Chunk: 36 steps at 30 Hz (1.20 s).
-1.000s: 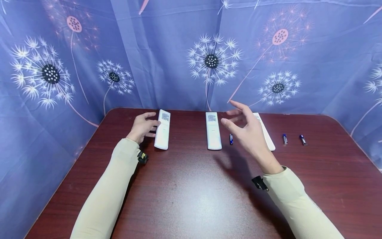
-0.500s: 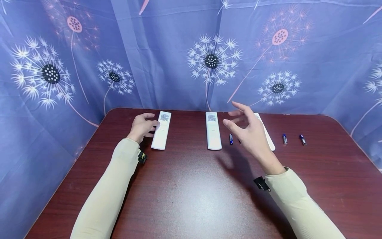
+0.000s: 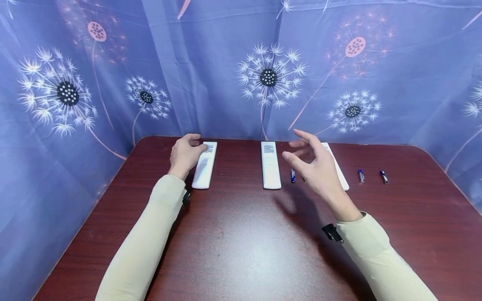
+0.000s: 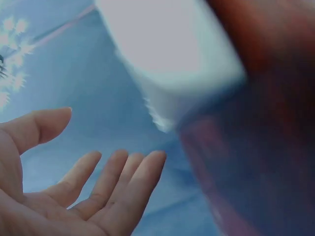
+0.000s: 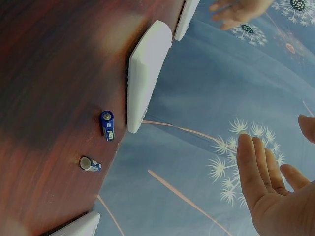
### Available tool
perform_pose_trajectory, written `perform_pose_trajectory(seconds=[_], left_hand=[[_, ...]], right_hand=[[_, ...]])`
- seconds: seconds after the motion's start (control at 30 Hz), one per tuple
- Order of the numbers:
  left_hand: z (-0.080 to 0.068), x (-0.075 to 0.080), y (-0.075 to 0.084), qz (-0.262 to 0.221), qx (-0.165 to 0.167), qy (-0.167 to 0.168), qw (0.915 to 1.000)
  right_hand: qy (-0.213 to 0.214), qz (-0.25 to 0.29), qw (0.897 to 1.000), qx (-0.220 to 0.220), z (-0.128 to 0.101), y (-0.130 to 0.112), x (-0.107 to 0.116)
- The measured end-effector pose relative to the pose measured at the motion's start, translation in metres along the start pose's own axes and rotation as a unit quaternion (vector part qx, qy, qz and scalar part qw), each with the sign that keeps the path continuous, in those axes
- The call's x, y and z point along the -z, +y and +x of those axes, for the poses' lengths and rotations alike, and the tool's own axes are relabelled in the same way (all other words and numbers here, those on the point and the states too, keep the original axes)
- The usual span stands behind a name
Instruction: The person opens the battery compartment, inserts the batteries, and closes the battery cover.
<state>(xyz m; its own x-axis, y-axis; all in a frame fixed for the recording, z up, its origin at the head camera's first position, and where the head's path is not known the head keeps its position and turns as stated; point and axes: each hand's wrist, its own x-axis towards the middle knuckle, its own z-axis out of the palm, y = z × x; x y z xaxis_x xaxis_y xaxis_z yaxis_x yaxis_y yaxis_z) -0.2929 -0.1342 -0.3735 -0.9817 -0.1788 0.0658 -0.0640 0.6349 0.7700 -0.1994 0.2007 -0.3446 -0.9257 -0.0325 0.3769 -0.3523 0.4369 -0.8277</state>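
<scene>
My left hand (image 3: 185,154) is over the upper left side of a white remote control (image 3: 204,166) lying on the table with a printed label on its upper face. In the left wrist view, the thumb and fingers are spread, apart from the blurred remote. My right hand (image 3: 319,167) hovers with loosely bent, parted fingers, holding nothing, partly covering another white remote (image 3: 337,167). Between the hands lies the middle remote (image 3: 270,165). Beside it, two batteries show in the right wrist view, a blue battery (image 5: 107,125) and a second battery (image 5: 90,164).
Two more small batteries, one battery (image 3: 361,175) and another battery (image 3: 384,177), lie at the right on the dark red wooden table (image 3: 233,234). A blue curtain (image 3: 211,75) with dandelion prints hangs behind the table's far edge and along the left.
The left remote, held slightly tilted earlier, came down onto the table with its near end shifting left. My left hand then let go and moved up and right. My right hand barely moved.
</scene>
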Motion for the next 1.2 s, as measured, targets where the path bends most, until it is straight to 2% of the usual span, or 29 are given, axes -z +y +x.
perform_pose_trajectory(seconds=[0.07, 0.17, 0.33, 0.6, 0.87, 1.07, 1.2], left_hand=[[-0.003, -0.005, 0.011, -0.012, -0.021, -0.003, 0.9997], [-0.009, -0.014, 0.024, -0.039, -0.03, -0.026, 0.9984], [-0.016, -0.032, 0.036, -0.106, -0.014, -0.066, 0.9921], [-0.018, -0.061, 0.045, -0.191, 0.022, -0.117, 0.9744], [-0.022, -0.087, 0.052, -0.187, 0.064, -0.16, 0.9673], [-0.023, -0.101, 0.058, -0.194, 0.072, -0.18, 0.9615], [-0.021, -0.111, 0.063, -0.173, 0.075, -0.194, 0.9627]], right_hand=[[0.001, 0.002, 1.0, 0.0, -0.001, 0.0, 0.001], [0.002, 0.005, 1.0, 0.0, -0.001, 0.0, 0.001], [0.0, 0.003, 1.0, 0.002, -0.001, 0.001, 0.002], [0.001, -0.002, 1.0, 0.009, -0.001, 0.002, 0.003], [0.004, -0.018, 1.0, 0.011, -0.003, 0.002, 0.004], [0.005, -0.027, 1.0, 0.003, -0.003, 0.002, 0.006], [0.005, -0.029, 1.0, 0.001, -0.004, 0.002, 0.007]])
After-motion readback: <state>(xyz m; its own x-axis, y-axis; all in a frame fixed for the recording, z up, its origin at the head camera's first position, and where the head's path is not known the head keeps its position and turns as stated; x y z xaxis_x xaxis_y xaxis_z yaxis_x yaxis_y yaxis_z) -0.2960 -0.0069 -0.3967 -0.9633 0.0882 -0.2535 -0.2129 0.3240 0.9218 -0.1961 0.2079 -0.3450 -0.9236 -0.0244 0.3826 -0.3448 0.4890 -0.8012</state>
